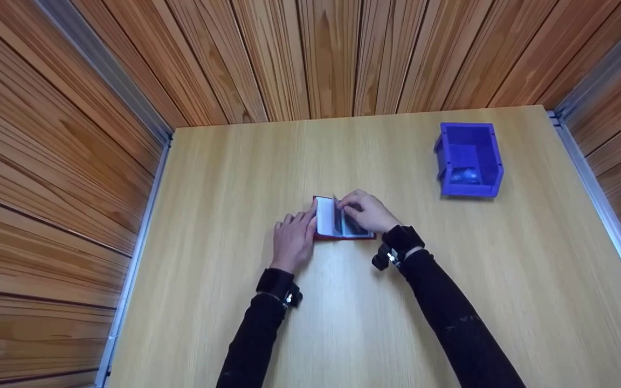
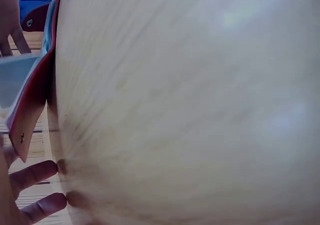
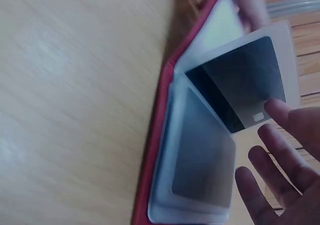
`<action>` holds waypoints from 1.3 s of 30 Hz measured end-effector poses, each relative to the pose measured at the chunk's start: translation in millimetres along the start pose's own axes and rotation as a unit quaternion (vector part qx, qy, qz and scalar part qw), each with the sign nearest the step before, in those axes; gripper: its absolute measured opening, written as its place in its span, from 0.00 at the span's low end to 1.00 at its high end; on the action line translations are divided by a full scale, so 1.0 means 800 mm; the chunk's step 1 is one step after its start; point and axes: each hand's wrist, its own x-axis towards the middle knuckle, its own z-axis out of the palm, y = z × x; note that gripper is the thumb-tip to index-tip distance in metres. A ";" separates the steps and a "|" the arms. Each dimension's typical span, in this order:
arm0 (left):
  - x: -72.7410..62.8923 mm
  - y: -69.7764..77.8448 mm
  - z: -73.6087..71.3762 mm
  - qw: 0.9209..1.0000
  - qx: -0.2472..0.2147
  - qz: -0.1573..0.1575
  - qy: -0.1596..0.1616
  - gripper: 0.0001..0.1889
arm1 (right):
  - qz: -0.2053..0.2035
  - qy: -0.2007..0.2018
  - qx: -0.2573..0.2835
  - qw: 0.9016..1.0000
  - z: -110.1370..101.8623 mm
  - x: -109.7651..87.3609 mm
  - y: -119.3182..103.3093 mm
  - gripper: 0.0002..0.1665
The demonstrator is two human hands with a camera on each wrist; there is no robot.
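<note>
Red card holder (image 1: 326, 215): open mid-tabletop (image 1: 208, 242), between the two hands; 12 o'clock is straight ahead of the person.
Raised sleeve (image 3: 290, 50): a clear leaf, tilted up from the spine, with a dark card (image 3: 235, 80) inside; the white page lies toward 9 o'clock, another sleeve lies flat toward 3.
Leaf handling: probably best done with a light hold on the free edge, swinging it round the spine instead of tugging, so the thin plastic does not crease.
Cover pressure: the 9 o'clock side seems to want steady pressing, as so light a holder could slide or fold up with the leaf.
Left hand (image 1: 294, 242): fingers straight and spread, tips toward 1 o'clock, some touching the tabletop; forefinger and thumb lie at the holder's 9 o'clock edge, though I cannot tell whether they nip it.
Right hand (image 1: 368, 212): reaches in toward 10 o'clock, thumb and forefinger narrow in a pinch on the raised sleeve, the other fingers loosely extended.
Forearms: the left comes from 7 o'clock, the right from 5.
Blue bin (image 1: 470, 191): at 2 o'clock from the holder, well apart, something bluish inside.
</note>
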 end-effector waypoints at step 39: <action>0.001 0.001 0.004 0.998 0.043 -0.019 -0.044 0.26 | 0.121 0.061 -0.036 0.990 -0.006 -0.013 0.012 0.12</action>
